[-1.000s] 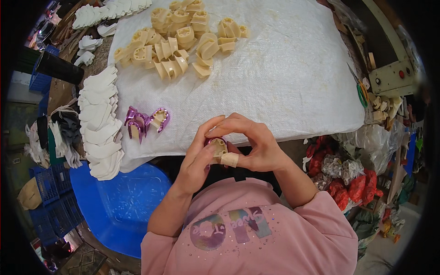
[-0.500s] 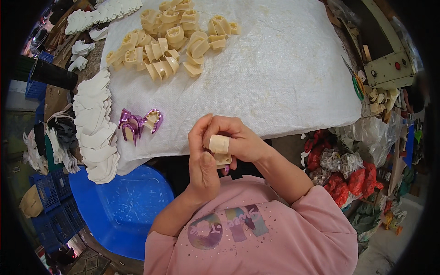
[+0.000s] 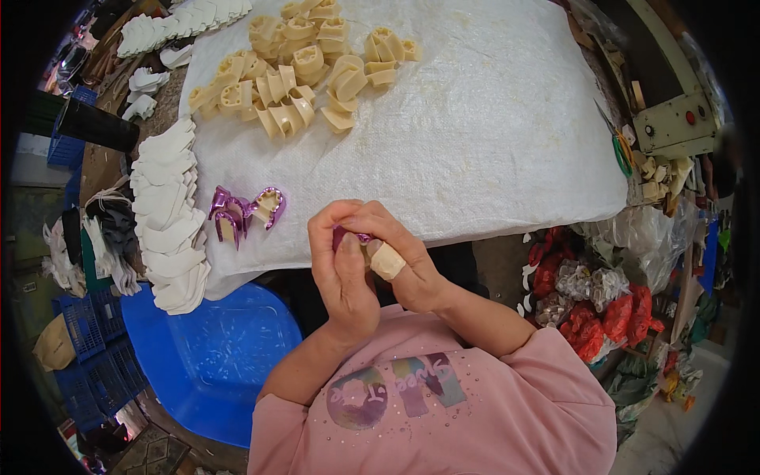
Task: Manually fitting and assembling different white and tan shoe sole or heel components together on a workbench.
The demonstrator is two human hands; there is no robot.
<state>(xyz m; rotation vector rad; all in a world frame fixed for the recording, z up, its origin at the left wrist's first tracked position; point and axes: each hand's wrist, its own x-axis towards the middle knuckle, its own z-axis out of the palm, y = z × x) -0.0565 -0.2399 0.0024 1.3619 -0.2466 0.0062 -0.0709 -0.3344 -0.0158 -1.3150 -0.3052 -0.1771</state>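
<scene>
My left hand [image 3: 340, 281] and my right hand [image 3: 408, 265] are cupped together just off the table's near edge. Between them is a small purple shiny-covered piece, apparently a shoe heel [image 3: 339, 237], mostly hidden by the fingers. Both hands are closed around it, thumbs on the near side. A beige wrap [image 3: 388, 260] covers my right thumb. To the left of my hands, several purple-covered heels [image 3: 227, 224] lie in a small group, one showing its pale inside. Farther off is a heap of bare beige heels [image 3: 309, 59].
White woven sheeting [image 3: 475, 119] covers the work surface. White cut pieces [image 3: 168, 214] overlap in a row along its left side. Below is a blue plastic basin [image 3: 214, 372]. Green-handled scissors [image 3: 620, 154] lie at the right edge, near a pale machine [image 3: 677, 123]; red bags [image 3: 582, 328] sit lower right.
Both hands have moved slightly up and left and tilted the held piece. Its pale, holed face no longer shows; a purple side does.
</scene>
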